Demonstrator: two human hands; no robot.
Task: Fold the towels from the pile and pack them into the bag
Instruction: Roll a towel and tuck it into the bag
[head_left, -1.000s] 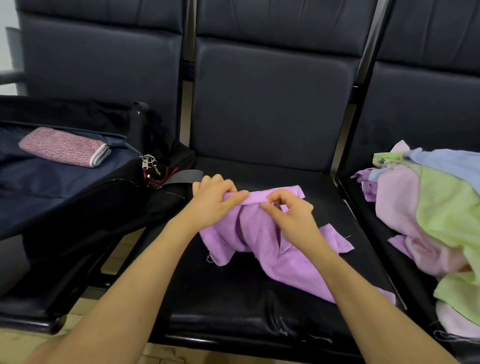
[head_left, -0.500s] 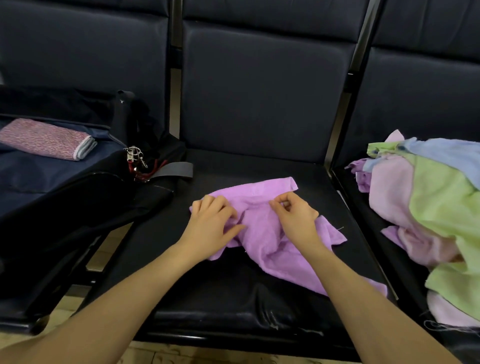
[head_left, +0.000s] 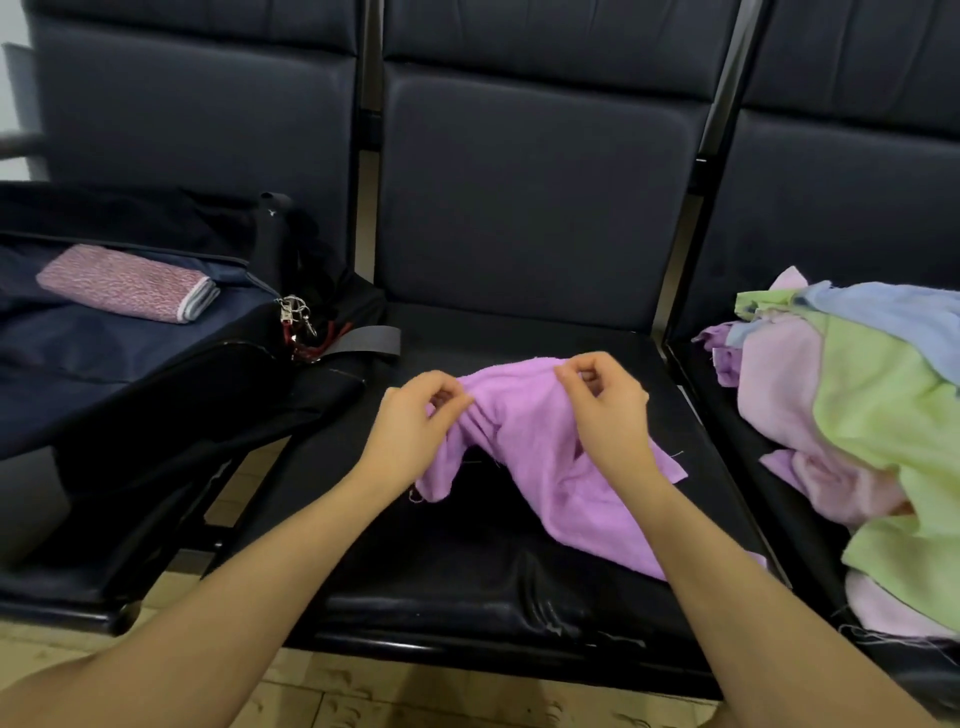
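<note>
Purple towel (head_left: 540, 447) sits crumpled on the middle seat (head_left: 467, 582), and I've got its top edge pinched in both left hand (head_left: 415, 426) and right hand (head_left: 608, 410). Open bag (head_left: 130, 374) at 9 o'clock holds one folded towel (head_left: 130, 289); pile (head_left: 872, 415) at 3, nothing between.

purple towel (head_left: 524, 447): crumpled on the middle seat, top edge lifted
towel pile (head_left: 872, 415): messy green, pink, blue heap, right seat
bag (head_left: 130, 364): dark, lying open, left seat
folded towel (head_left: 130, 283): pinkish speckled, flat inside the bag
</note>
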